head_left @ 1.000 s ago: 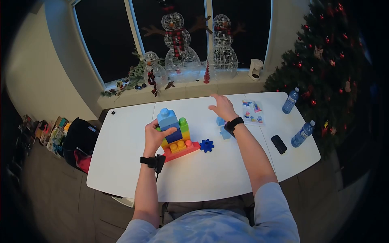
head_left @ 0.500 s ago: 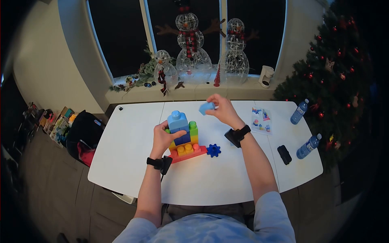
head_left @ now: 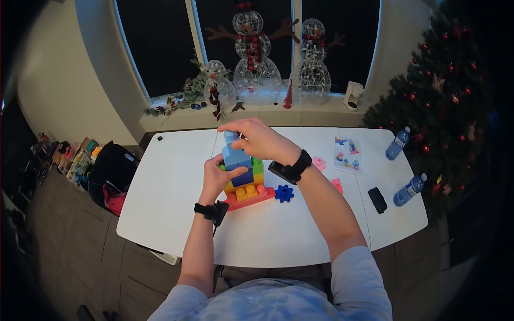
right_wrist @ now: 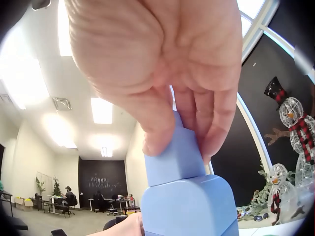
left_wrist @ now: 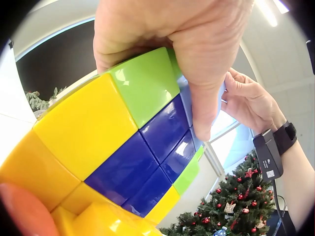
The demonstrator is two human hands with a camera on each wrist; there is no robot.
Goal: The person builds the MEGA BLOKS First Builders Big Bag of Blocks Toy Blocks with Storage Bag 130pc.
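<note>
A tower of toy building blocks (head_left: 243, 178) stands on a red base (head_left: 249, 200), with yellow, green, dark blue and light blue layers. My left hand (head_left: 216, 179) grips the tower's upper left side, thumb across the front and fingers behind. At the top, my right hand (head_left: 265, 143) pinches a small light blue block (right_wrist: 176, 156) between thumb and fingers. In the right wrist view that block sits directly on a wider light blue block (right_wrist: 189, 206). A dark blue gear (head_left: 284, 193) lies at the base's right end.
Right of the tower lie a pink gear-shaped piece (head_left: 318, 163) and another pink piece (head_left: 337, 185). A picture sheet (head_left: 348, 155), a black case (head_left: 377, 200) and two water bottles (head_left: 398, 143) occupy the right side of the white table (head_left: 160, 214).
My right hand picked up a light blue block from the table's right side and carried it left onto the tower's top. My left hand kept its grip on the tower.
</note>
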